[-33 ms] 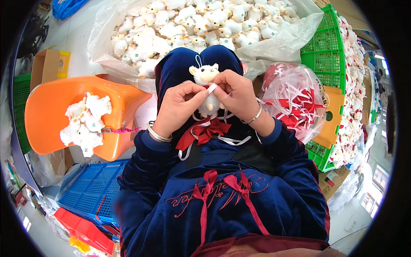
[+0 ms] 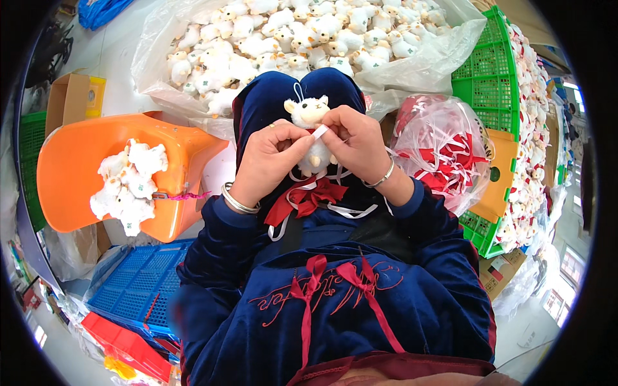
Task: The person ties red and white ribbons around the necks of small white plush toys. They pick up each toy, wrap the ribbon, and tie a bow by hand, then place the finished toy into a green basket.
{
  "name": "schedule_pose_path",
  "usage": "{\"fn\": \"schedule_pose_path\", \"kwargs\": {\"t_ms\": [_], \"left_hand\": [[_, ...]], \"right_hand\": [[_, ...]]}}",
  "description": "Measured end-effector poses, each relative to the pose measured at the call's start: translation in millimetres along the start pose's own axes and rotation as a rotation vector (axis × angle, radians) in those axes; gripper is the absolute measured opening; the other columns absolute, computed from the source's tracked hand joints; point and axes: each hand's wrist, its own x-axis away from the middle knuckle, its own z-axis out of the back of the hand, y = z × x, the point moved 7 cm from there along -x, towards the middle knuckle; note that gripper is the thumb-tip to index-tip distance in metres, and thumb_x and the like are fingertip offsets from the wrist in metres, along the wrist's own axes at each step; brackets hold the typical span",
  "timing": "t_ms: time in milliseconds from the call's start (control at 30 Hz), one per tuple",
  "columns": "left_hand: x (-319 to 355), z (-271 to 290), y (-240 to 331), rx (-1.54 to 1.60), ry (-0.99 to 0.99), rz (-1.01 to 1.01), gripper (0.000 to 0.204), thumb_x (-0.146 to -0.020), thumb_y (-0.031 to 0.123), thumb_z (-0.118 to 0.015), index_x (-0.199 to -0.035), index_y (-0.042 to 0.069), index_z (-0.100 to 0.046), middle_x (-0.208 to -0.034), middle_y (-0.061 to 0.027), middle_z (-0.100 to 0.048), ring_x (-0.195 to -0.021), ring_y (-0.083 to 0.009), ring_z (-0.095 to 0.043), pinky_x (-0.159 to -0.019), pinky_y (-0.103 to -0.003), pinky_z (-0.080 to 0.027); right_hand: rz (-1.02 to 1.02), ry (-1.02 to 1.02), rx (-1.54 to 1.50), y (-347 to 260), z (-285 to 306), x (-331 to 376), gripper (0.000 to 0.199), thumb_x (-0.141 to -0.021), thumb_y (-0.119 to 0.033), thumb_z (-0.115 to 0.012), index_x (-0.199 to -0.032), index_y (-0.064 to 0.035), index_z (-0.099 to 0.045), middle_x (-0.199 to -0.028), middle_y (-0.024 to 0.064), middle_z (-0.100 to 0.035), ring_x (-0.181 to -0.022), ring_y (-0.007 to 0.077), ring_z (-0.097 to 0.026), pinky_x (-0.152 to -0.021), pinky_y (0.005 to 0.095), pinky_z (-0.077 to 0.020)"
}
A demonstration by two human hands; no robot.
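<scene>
The plush sheep [image 2: 310,114], white with a hanging loop on its head, sits upright on the person's lap, between the thighs, and is taken as the landmark. A red piece shows at its neck, partly hidden by the fingers. A white ribbon [image 2: 319,132] lies across its chest.

Both hands are narrow. The left hand [image 2: 273,151], at the sheep's left side as viewed, pinches the white ribbon between thumb and forefinger. The right hand [image 2: 357,141], at the opposite side, grips the same ribbon, its fingers curled against the sheep. Each wrist carries silver-coloured bangles.

Just below the sheep, on the lap, lie red cloth pieces [image 2: 313,198] with white ties. To the right of the sheep stands a clear plastic bag [image 2: 477,128] containing more red pieces with white ties; beyond that bag, a green crate [image 2: 484,71] adjoins a mass of white and red plush toys [image 2: 529,148].

Past the sheep's head, a large translucent bag [image 2: 153,59] holds a heap of white plush toys [image 2: 283,38]. Left of the sheep, an orange chair [image 2: 64,174] bears a small cluster of toys [image 2: 132,183]. Lower left of the sheep is a blue crate [image 2: 138,273].
</scene>
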Motion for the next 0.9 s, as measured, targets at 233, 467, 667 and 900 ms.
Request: {"fn": "schedule_pose_path", "kwargs": {"t_ms": [233, 467, 667, 900], "left_hand": [[-3.5, -6.4, 2.3, -0.063, -0.001, -0.010, 0.016, -0.097, 0.009, -0.070, -0.107, -0.002, -0.074, -0.090, 0.0013, -0.065, -0.073, -0.0027, -0.056, -0.063, -0.020, -0.045], [-5.7, -7.7, -0.2, -0.132, 0.039, -0.049, 0.016, -0.095, 0.010, -0.072, -0.102, -0.003, -0.075, -0.090, -0.0049, -0.071, -0.072, -0.0084, -0.065, -0.063, -0.024, -0.051], [-5.4, -9.2, 2.4, -0.221, 0.076, -0.183, 0.014, -0.093, 0.009, -0.073, -0.101, -0.002, -0.075, -0.089, -0.0049, -0.070, -0.073, -0.0084, -0.064, -0.064, -0.023, -0.051], [-5.9, -13.1, -10.3, -0.082, 0.090, -0.028, 0.016, -0.094, 0.008, -0.072, -0.107, -0.001, -0.074, -0.088, -0.0011, -0.068, -0.071, -0.0054, -0.058, -0.065, -0.022, -0.049]], "right_hand": [[-0.058, -0.044, -0.065, 2.6, 8.6, -0.8, 0.011, -0.091, -0.009, -0.070, -0.097, 0.0003, -0.068, -0.079, 0.0096, -0.070, -0.067, 0.0121, -0.065, -0.063, 0.0281, -0.0531], [-0.185, -0.162, -0.032, -3.7, 14.1, -2.3, 0.018, -0.091, -0.015, -0.074, -0.098, 0.0016, -0.071, -0.078, 0.0075, -0.071, -0.065, 0.0086, -0.062, -0.060, 0.0263, -0.0511], [-0.210, -0.159, -0.079, 7.9, 14.8, -3.8, 0.018, -0.094, -0.015, -0.073, -0.096, 0.0026, -0.070, -0.079, 0.0061, -0.071, -0.070, 0.0082, -0.061, -0.064, 0.0253, -0.0505], [0.030, -0.169, -0.066, -10.6, 16.2, -8.3, 0.009, -0.094, -0.011, -0.071, -0.096, -0.0016, -0.072, -0.082, 0.0040, -0.062, -0.073, 0.0156, -0.059, -0.068, 0.0296, -0.0485]]}}
